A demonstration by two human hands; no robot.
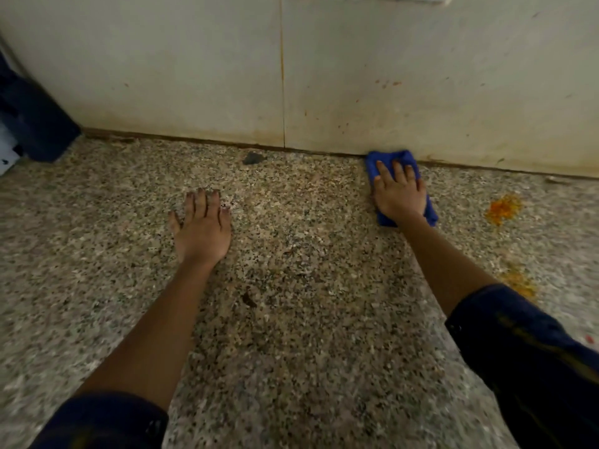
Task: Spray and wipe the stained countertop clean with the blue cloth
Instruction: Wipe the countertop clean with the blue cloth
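Speckled grey-brown granite countertop (291,319) meeting a smooth, stained pale tiled wall (194,76). The folded blue cloth (377,162), soft and rectangular, lies flat at the wall's base. The right hand (400,197) presses palm-down on it, fingers extended and slightly spread. The left hand (202,228) rests flat on bare stone, fingers together, thumb out. Orange stains (504,209) lie right of the cloth.

Speckled granite countertop (291,319), matt; soft blue cloth (376,160); smooth tiled wall (194,76).
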